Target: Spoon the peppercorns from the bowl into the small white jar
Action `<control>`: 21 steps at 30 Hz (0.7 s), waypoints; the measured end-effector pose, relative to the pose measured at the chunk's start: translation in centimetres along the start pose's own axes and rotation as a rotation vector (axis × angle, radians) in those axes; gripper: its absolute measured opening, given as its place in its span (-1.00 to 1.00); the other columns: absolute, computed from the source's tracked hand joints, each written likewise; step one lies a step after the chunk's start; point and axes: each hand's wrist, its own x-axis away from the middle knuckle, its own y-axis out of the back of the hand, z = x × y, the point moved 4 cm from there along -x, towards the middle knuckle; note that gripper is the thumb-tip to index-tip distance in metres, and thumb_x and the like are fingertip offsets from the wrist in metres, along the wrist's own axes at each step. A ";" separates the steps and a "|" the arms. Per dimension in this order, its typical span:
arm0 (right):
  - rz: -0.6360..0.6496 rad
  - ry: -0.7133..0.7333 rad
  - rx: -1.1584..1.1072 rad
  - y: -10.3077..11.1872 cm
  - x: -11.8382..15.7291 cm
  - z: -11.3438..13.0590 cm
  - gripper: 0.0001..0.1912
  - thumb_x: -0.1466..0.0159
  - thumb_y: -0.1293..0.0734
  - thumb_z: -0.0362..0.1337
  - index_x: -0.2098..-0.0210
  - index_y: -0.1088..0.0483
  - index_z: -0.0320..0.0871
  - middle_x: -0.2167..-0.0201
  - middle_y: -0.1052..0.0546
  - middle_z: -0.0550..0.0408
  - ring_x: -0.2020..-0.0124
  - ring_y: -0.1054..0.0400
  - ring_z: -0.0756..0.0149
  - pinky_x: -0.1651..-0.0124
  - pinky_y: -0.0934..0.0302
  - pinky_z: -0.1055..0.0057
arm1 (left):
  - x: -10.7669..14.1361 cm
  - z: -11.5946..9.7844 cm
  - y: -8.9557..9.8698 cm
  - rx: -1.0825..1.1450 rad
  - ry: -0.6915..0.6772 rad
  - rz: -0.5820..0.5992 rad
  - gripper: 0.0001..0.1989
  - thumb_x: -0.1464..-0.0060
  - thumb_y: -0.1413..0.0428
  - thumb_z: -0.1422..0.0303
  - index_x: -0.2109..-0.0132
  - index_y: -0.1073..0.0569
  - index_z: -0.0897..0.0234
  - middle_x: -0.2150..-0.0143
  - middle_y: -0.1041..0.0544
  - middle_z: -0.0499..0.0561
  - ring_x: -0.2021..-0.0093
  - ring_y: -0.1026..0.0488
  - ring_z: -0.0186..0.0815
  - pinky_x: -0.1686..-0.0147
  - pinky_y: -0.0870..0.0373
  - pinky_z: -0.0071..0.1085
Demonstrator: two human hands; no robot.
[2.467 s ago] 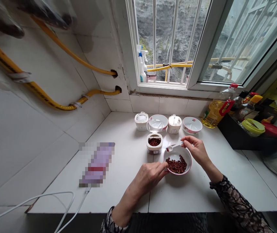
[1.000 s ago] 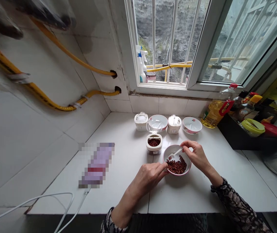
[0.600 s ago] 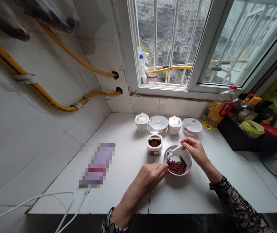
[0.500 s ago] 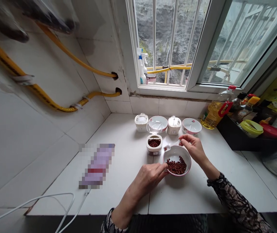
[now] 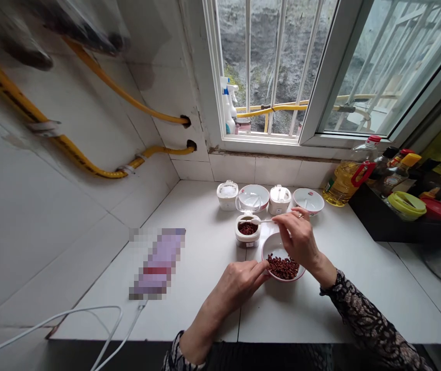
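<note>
My left hand (image 5: 239, 281) grips the near left rim of a white bowl (image 5: 271, 247) with its fingers closed. Reddish-brown peppercorns (image 5: 283, 268), by their look, lie in the bottom of that bowl. In my right hand (image 5: 299, 239), pinched by the handle, is a small white spoon (image 5: 258, 221). Its head is at the opening of a square seasoning jar (image 5: 248, 241), whose clear lid stands raised at the back. More of the same peppercorns show inside the jar. My right hand covers the bowl's far right rim.
Behind stand two white seasoning jars (image 5: 227, 198) (image 5: 280, 201) and two bowls (image 5: 257, 193) (image 5: 308, 198). An oil bottle (image 5: 338, 183) and a dark rack (image 5: 367, 216) of bottles are at the right. A blurred-out purple object (image 5: 158, 263) with a white cable (image 5: 127, 330) lies left.
My right hand has moved left with the spoon, from above the bowl's far rim to the open jar. My left hand stays on the bowl.
</note>
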 end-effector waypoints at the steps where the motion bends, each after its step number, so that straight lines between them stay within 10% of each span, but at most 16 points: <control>1: -0.032 -0.031 -0.006 0.5 0.1 -0.3 -0.78 -0.36 -0.18 -0.42 0.22 -0.45 -0.09 0.37 -0.62 0.07 0.33 -0.46 0.22 -0.09 -0.16 0.11 | 0.0 0.0 0.0 0.004 0.001 0.000 -0.71 -0.44 0.12 0.27 0.13 -0.43 0.30 0.49 -0.50 -0.07 0.53 -0.48 -0.37 0.58 -0.26 -0.51; 21: 0.214 -0.305 -0.080 -0.3 4.4 -3.0 -0.80 -0.23 -0.21 -0.43 0.37 -0.44 -0.09 0.43 -0.62 0.11 0.40 -0.45 0.27 0.05 -0.22 0.22 | 0.3 0.1 -0.1 0.029 0.012 0.024 -0.79 -0.41 0.05 0.31 0.09 -0.43 0.31 0.47 -0.49 -0.07 0.51 -0.48 -0.37 0.56 -0.29 -0.50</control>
